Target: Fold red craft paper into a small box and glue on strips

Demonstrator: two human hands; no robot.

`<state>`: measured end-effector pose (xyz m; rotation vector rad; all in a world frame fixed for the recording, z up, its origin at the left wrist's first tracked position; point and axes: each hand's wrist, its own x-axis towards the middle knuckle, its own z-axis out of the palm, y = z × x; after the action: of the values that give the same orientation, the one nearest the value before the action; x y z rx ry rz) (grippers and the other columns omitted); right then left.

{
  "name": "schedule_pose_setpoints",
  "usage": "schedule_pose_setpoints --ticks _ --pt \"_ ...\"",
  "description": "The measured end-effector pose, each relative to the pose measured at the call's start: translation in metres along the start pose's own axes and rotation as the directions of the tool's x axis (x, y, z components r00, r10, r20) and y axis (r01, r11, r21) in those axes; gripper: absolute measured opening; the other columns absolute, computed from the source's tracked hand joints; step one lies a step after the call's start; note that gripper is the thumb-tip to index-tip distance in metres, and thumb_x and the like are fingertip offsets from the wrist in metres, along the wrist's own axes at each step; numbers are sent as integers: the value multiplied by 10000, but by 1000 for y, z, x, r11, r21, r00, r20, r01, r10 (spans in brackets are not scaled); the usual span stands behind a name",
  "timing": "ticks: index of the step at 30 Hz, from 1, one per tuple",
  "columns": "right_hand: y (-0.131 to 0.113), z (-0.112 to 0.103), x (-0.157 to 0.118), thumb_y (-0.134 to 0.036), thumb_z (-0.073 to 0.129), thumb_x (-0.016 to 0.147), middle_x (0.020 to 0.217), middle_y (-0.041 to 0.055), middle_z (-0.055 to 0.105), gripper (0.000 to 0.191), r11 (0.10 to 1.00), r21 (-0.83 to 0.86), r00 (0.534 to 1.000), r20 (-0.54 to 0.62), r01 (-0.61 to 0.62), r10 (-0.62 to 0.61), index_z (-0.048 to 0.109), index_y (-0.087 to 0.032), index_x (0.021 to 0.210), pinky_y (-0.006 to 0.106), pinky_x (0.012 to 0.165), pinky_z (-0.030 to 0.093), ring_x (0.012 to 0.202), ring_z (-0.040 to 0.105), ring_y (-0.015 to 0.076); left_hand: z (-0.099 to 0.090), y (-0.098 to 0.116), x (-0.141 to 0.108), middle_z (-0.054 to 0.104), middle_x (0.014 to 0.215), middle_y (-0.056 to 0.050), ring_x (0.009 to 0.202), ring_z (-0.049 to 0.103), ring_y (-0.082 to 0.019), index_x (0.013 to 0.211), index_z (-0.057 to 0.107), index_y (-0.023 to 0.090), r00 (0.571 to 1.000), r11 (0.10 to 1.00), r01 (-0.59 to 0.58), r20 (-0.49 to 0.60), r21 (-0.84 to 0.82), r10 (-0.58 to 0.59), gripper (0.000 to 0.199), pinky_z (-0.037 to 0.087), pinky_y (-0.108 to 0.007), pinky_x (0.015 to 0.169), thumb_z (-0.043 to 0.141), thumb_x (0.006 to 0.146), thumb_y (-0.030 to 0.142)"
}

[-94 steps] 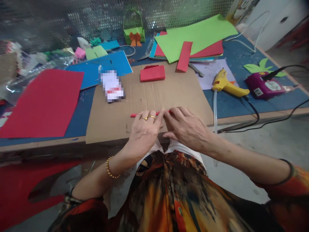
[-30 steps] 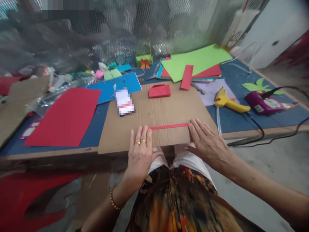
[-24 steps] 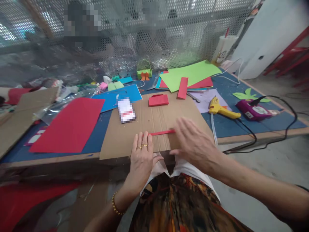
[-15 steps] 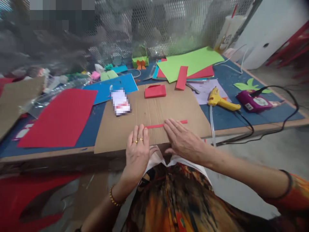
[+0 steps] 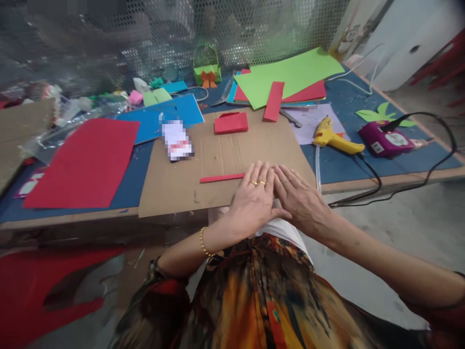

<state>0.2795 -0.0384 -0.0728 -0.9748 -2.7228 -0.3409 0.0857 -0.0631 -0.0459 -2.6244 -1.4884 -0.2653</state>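
Soft, fairly even light covers the table (image 5: 410, 167), its source unseen, with deep shade under the near edge; beyond the far edge, the mesh (image 5: 247, 34) glints and looks smeared, the phone (image 5: 177, 140) is pixelated, and the view's sides stretch

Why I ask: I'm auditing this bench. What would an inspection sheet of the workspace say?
Surface: blue table; creased cardboard along its front edge; no liquid seen.
Job's things: red strip flat on the cardboard, right end hidden by the hands.
Clutter: phone and folded red paper on the cardboard; red sheet at left; glue gun at right.
Hands: left hand and right hand side by side, flat over the strip's right part.
Cables: black cable at the purple box; white cable farther back.
Surroundings: mesh panel behind, grey floor at right; co-workers' hands: nothing seen.
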Motion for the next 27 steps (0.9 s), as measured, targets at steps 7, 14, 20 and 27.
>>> schedule_pose_setpoints --ticks 7,14,20,27 --pt "-4 -9 -2 -334 646 1014 1548 397 539 722 999 -34 999 -34 2 -3 450 139 1523 607 1196 507 1464 557 480 14 -19 -49 461 1654 -320 1604 412 -382 1576 435 -70 990 995 102 -101 10 -100 1112 345 -561 1341 317 960 847" --pt "-1 -13 0 -357 683 999 1522 422 545 766 999 -30 999 -17 36 -37 448 166 1506 628 1177 515 1454 559 499 -3 -52 -103 607 1533 -310 1477 580 -405 1488 548 -26 937 950 300 -211 84 -277 934 429 -604 1278 343 1035 765" --pt "-1 2 0 -371 618 1025 1477 389 607 675 989 -141 990 -125 48 -66 521 145 1448 573 1131 563 1382 630 466 8 -11 -34 450 1643 -356 1584 417 -453 1539 477 -72 986 983 122 -129 133 -105 1060 330 -619 1325 439 972 822" --pt "-3 12 2 -368 624 1018 1449 359 645 630 987 -159 981 -182 36 -65 562 102 1433 507 1114 581 1351 666 411 30 -10 -26 537 1603 -310 1560 488 -360 1558 456 -48 980 991 89 -187 98 -69 1021 427 -539 1292 373 1004 805"
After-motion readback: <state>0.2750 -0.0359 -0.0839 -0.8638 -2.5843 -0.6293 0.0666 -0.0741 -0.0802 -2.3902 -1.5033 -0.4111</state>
